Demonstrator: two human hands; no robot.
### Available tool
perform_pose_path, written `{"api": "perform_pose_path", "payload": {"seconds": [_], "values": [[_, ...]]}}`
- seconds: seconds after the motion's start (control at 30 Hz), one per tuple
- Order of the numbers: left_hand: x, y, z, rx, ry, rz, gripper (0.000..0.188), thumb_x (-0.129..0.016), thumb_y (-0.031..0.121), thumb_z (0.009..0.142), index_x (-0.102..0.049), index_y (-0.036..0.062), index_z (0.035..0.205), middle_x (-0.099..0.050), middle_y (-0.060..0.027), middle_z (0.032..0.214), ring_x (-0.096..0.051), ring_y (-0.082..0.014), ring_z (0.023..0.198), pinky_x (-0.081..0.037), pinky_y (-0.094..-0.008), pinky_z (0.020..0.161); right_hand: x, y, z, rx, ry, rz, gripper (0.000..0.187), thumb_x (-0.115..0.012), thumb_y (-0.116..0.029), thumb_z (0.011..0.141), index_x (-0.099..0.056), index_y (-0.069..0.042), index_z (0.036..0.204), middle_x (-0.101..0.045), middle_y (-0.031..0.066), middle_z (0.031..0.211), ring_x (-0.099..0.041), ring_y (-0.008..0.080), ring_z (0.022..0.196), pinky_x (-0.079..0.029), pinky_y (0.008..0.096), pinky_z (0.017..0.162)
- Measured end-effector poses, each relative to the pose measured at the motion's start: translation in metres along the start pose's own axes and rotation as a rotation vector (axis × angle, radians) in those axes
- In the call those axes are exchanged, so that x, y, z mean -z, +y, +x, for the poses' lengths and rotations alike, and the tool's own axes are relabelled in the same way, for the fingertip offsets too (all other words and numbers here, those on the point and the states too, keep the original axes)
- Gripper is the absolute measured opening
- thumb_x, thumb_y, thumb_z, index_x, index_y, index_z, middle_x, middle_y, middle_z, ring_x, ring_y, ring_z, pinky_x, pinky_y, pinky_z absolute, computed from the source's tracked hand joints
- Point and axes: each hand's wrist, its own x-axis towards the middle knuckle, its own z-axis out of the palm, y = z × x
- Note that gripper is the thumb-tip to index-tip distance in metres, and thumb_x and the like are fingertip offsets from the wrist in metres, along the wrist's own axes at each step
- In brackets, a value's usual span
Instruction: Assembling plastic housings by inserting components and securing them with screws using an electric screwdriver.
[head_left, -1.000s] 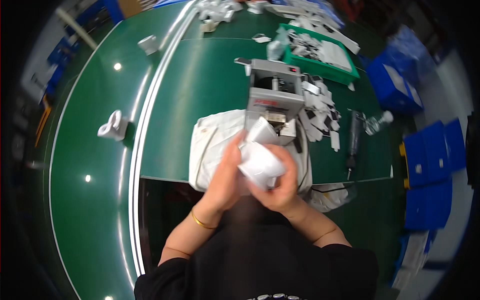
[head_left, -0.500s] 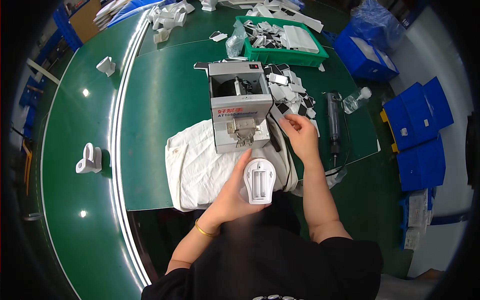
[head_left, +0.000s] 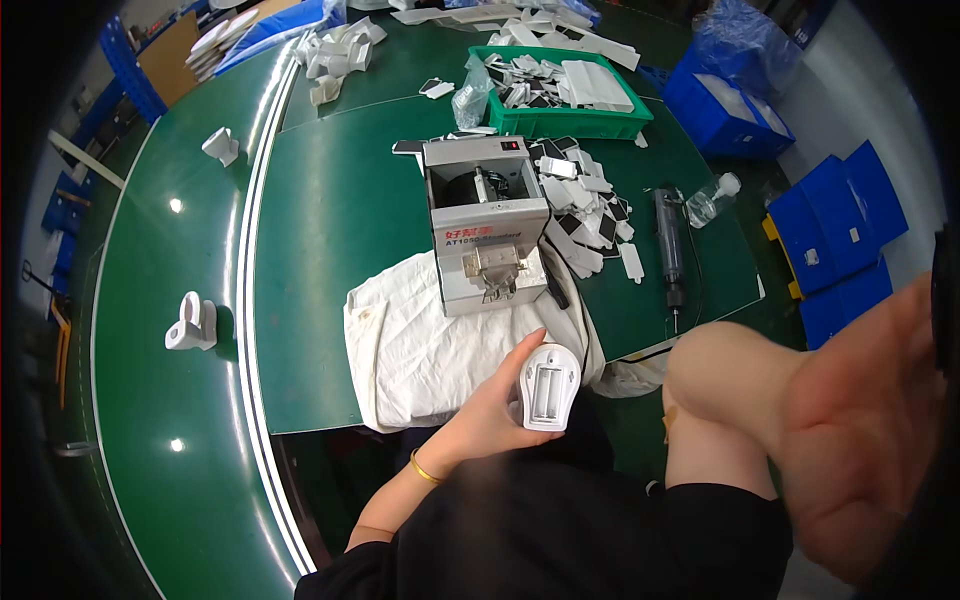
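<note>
A white plastic housing [head_left: 548, 395] with a two-slot battery compartment faces up in my left hand [head_left: 490, 415], the fingers closed round its side and lower end. My right hand [head_left: 860, 440] is raised large and close at the right edge. Its palm shows, but the fingers run out of the picture. Just beyond my left hand a grey box-shaped screw feeder [head_left: 490, 225] stands at the far end of a folded white cloth [head_left: 430, 345]. To its right lies a heap of small white and black covers [head_left: 590, 215].
A dark electric screwdriver [head_left: 670, 245] lies beside a clear bottle [head_left: 712, 203] on the right. A green crate [head_left: 570, 127] of covers stands at the back. Two white housings [head_left: 192, 322] sit on the green belt at left. Blue bins [head_left: 825, 225] line the right side.
My right hand has left the covers beside the feeder and swung up and right, close to the camera. My left hand still holds the housing. The whole view has shifted slightly.
</note>
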Motion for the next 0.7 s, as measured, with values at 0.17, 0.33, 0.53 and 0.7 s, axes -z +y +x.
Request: {"api": "perform_pose_path", "payload": {"seconds": [0.17, 0.33, 0.53, 0.7], "values": [[0.001, 0.006, -0.002, 0.001, -0.028, -0.004, 0.113, -0.085, -0.001, 0.067, -0.016, 0.0057, 0.156, -0.031, -0.0100, 0.153, -0.034, -0.0178, 0.139, -0.030, -0.0330, 0.114, 0.042, -0.035, -0.003, 0.024, -0.017, 0.064, 0.029, -0.077, -0.004, 0.077, -0.068, -0.005, 0.104, -0.063, 0.0001, 0.096, -0.055, 0.0059, 0.083, -0.042, 0.0224, 0.075], [0.002, 0.005, -0.009, 0.009, -0.040, 0.117, 0.111, -0.087, 0.008, 0.069, -0.018, 0.0039, 0.155, -0.029, -0.0133, 0.156, -0.029, -0.0206, 0.143, -0.028, -0.0346, 0.116, 0.051, -0.039, 0.010, 0.216, -0.109, 0.179, 0.027, -0.075, -0.002, 0.079, -0.068, -0.007, 0.105, -0.064, -0.0014, 0.098, -0.056, 0.0047, 0.085, -0.042, 0.0233, 0.078], [-0.002, 0.005, -0.030, -0.114, -0.031, 0.123, 0.108, -0.086, 0.014, 0.074, -0.017, 0.0079, 0.156, -0.036, -0.0140, 0.152, -0.035, -0.0215, 0.140, -0.031, -0.0350, 0.114, 0.167, -0.057, 0.011, 0.422, -0.372, 0.401, 0.027, -0.071, 0.000, 0.080, -0.069, -0.009, 0.106, -0.064, -0.0031, 0.100, -0.056, 0.0033, 0.089, -0.042, 0.0245, 0.080], [-0.005, 0.006, -0.038, -0.036, 0.094, 0.071, 0.104, -0.083, 0.010, 0.072, -0.021, 0.0099, 0.155, -0.041, -0.0154, 0.148, -0.039, -0.0257, 0.137, -0.031, -0.0376, 0.113, 0.050, -0.040, 0.047, 0.556, -0.282, 0.404, 0.027, -0.069, 0.001, 0.082, -0.069, -0.011, 0.106, -0.065, -0.0045, 0.102, -0.056, 0.0021, 0.091, -0.042, 0.0254, 0.082]]}}
